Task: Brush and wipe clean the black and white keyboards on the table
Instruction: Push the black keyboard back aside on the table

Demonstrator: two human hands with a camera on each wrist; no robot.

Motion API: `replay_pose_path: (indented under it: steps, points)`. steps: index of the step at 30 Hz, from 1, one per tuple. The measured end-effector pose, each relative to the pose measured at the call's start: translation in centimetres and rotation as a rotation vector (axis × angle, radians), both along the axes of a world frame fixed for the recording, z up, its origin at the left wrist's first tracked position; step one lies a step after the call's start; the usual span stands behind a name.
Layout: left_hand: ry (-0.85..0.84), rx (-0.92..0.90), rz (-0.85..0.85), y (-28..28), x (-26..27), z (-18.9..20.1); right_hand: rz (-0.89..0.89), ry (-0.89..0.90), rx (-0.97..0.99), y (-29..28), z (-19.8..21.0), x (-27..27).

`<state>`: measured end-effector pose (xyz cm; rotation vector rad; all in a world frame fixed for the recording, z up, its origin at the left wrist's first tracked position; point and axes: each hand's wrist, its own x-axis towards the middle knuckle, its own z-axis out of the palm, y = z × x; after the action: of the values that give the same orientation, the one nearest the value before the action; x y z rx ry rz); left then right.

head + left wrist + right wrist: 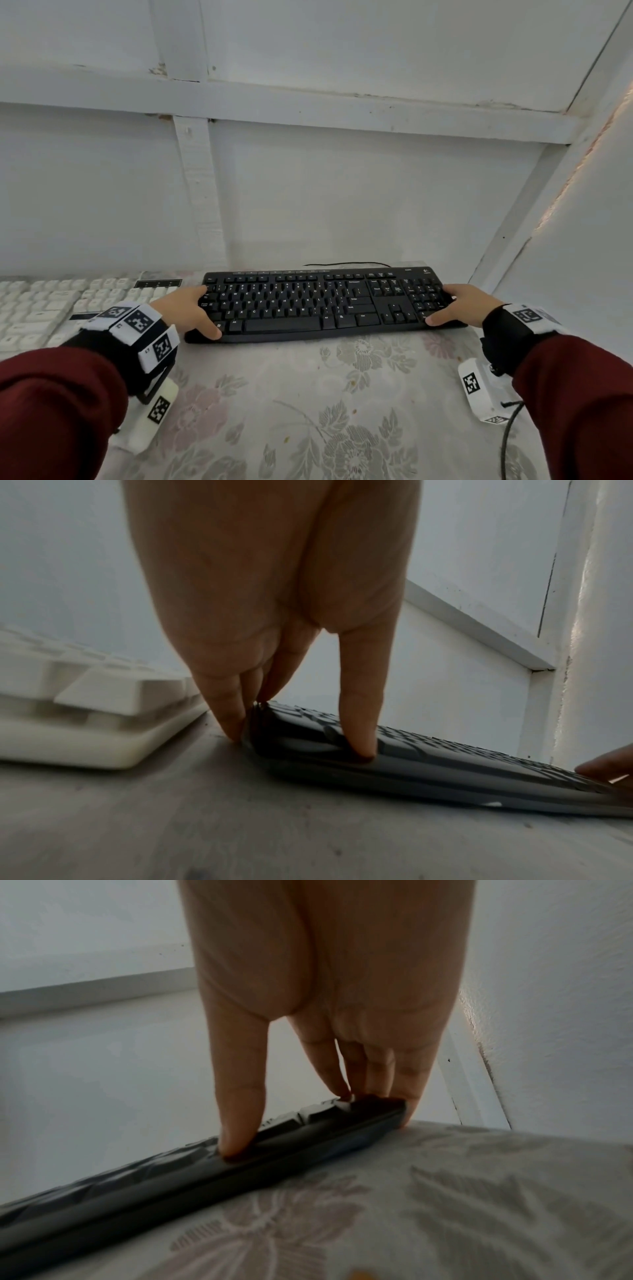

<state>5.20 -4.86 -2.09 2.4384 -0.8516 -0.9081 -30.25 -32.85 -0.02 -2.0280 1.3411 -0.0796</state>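
White panelled wall (342, 188) behind; table (308, 411) covered in pale floral cloth, set into a corner of the wall at right.

Black keyboard (318, 301): lay flat near the tabletop's back edge, toward its right corner, long side parallel to the wall. Thin black cable (346, 264) visible behind it.

White keyboard (41, 308): lay at the tabletop's left edge, just beside the black one, partly out of view; apart from it in the left wrist view (85, 715).

Left hand (186, 310): gripped the black keyboard's left end. Thumb (359, 723) pressed on the keys near the front corner, fingers (226, 712) curled down over the end edge to the cloth.

Right hand (462, 305): gripped the right end likewise. Thumb (240, 1110) on the front rim, fingers (404, 1080) wrapped over the end by the number pad.

Dark red sleeves (51, 411), black wrist straps, white tagged blocks on both wrists.
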Motion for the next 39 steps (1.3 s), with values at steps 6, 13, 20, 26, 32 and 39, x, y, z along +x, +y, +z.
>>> replay_pose_path:
  steps: [6, 13, 20, 26, 32, 39]
  points:
    - [0.022, -0.032, -0.004, 0.7, 2.5, -2.0, 0.034, 0.029, -0.005, 0.1, 0.1, 0.7]
    - [0.023, -0.013, 0.046, 1.2, 0.4, -0.1, 0.044, 0.068, -0.012, 0.4, 0.0, 1.1]
    - [-0.052, -0.013, 0.031, 1.1, -0.6, 0.0, 0.052, 0.135, -0.034, 0.5, 0.2, 1.2]
    - [-0.079, -0.08, -0.056, 2.4, -0.9, 1.4, 0.074, 0.194, -0.11, 1.3, 0.4, 1.3]
    - [-0.16, -0.267, -0.08, 6.7, -0.7, 4.2, 0.087, 0.226, -0.22, 4.9, 2.2, 2.6]
    - [-0.135, -0.333, 0.005, 15.0, 2.0, 5.4, 0.189, 0.166, -0.25, 13.1, 4.3, 6.4]
